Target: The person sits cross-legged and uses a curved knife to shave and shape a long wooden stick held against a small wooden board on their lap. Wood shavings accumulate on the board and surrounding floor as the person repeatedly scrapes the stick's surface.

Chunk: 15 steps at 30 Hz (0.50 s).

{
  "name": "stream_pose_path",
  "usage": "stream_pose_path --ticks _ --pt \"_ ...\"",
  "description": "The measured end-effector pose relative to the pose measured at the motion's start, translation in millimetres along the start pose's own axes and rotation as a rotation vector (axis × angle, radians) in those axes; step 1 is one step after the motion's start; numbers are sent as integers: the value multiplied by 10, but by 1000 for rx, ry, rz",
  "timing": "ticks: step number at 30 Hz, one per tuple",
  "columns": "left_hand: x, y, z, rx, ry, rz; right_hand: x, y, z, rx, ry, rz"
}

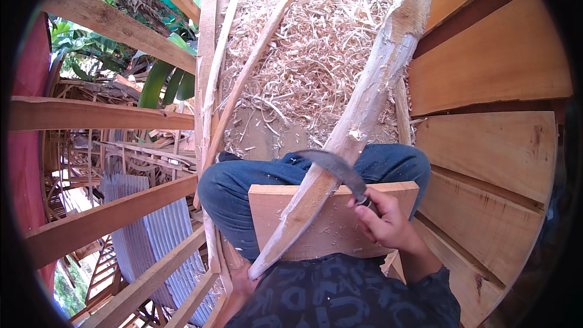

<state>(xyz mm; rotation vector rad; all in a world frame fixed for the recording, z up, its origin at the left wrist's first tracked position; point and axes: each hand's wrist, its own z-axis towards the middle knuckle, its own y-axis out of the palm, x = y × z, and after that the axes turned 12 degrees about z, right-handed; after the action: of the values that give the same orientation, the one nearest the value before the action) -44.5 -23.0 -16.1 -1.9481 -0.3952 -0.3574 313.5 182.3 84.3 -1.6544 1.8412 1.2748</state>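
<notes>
Gripping a curved blade (331,167) whose edge meets the long pole (358,115), the right hand (385,222) works beside a lap board (334,225), the pole slanting down to the left hand (243,282), fingers hidden.

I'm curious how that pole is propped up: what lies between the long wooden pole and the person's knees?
In the head view, a flat wooden board lies across the blue-trousered knees, and the pole rests on it, with the curved blade across the pole.

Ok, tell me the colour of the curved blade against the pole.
Dark grey, dull metal blade, seen in the head view.
</notes>
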Motion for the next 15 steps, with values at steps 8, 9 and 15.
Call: stream_pose_path --ticks 8,9,15 --pt "-121 126 -7 20 0 -61 -41 -36 27 22 -25 -49" --pt "-145 143 -30 25 -3 -59 7 -25 74 -230 -180 -377" --pt "-127 141 -39 30 -36 -53 -95 -69 18 57 -41 -23"
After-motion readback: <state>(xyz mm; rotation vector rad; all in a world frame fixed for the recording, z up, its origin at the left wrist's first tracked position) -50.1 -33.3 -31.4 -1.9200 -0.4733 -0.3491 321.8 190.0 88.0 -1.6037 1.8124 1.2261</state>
